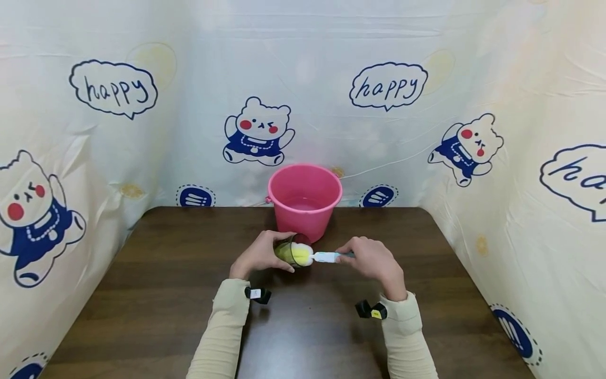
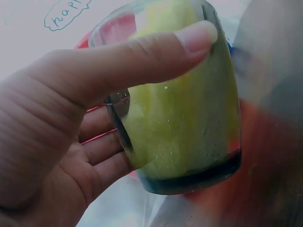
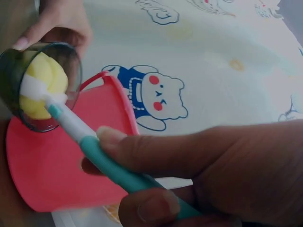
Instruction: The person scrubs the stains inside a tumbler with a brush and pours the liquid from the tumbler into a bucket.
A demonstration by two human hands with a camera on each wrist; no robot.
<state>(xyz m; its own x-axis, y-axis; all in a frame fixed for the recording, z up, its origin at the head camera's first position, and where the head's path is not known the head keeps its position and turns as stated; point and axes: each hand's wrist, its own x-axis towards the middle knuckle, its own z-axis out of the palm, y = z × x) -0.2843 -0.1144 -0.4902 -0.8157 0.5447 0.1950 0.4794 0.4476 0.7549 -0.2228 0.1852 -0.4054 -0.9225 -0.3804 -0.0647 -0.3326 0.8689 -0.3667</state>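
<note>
My left hand (image 1: 261, 256) grips a dark-tinted drinking glass (image 2: 189, 123) tipped on its side, thumb on the near wall and fingers round the far side. The glass mouth faces right. Inside it sits the yellow and white sponge head of a bottle brush (image 3: 49, 80), seen through the wall in the left wrist view. My right hand (image 1: 374, 259) holds the brush by its white and teal handle (image 3: 111, 163), thumb on top and fingers curled beneath. Both hands are just in front of a pink bucket (image 1: 305, 213).
The bucket stands upright at the back of the dark wooden table (image 1: 303, 326), close to the patterned curtain (image 1: 312, 68). Its handle (image 3: 92, 81) hangs at the side. The curtain also hangs along the left and right table edges.
</note>
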